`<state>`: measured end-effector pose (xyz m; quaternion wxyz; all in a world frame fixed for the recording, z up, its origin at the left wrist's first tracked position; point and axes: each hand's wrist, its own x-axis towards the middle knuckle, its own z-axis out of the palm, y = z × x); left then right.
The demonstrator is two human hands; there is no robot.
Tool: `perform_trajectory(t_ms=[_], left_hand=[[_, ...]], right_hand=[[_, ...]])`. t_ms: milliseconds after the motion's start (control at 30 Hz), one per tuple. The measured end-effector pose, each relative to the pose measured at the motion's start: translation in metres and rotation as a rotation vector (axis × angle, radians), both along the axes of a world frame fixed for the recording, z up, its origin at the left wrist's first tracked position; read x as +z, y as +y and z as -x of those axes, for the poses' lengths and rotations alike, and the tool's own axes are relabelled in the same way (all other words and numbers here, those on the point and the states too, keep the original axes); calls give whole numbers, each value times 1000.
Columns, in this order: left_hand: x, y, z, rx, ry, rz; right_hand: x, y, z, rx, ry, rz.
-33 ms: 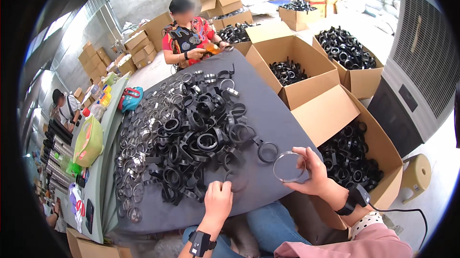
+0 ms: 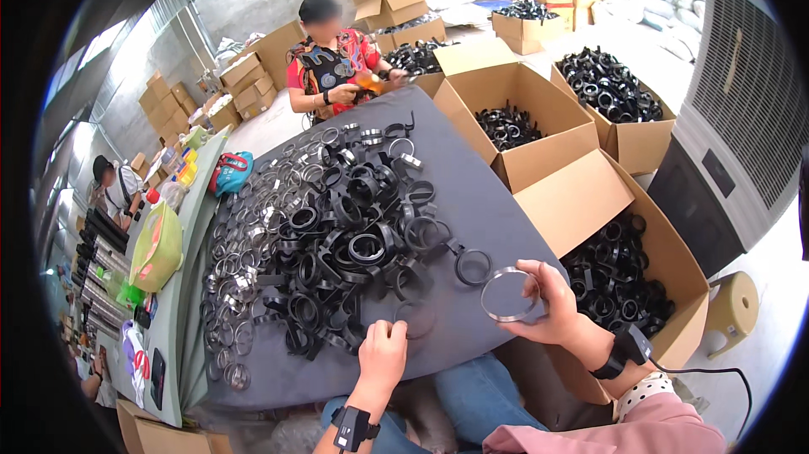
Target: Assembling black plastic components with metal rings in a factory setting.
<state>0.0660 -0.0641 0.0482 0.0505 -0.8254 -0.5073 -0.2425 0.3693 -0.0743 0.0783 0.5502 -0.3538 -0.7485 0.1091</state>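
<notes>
Nothing has moved since the earlier frame, both hands parked as before. Right hand pinches a metal ring just above the bench, held clear to see it. Left hand curls onto the edge of the black clamp pile, fingertips on a black ring

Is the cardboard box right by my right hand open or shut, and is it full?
Open. The cardboard box has its flap folded out toward the table, and black ring parts fill it only partway, below the rim.
</notes>
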Motion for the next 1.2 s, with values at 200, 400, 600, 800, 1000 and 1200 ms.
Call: perform_trajectory(t_ms=[200,400,600,800,1000,1200], left_hand=[[-23,-12,18,-120,-136,114],[-52,-20,18,-26,-529,188],[-52,-17,23,32,-634,346],[-57,-29,35,-32,-505,257],[-61,-30,33,-30,-418,238],[-61,-28,32,-77,-437,163]], right_hand=[[-5,6,28,-104,-277,-353],[-66,6,56,-166,-488,178],[-66,6,73,-128,-752,225],[-51,5,108,100,-506,192],[-60,12,137,98,-448,293],[-63,15,144,82,-468,343]])
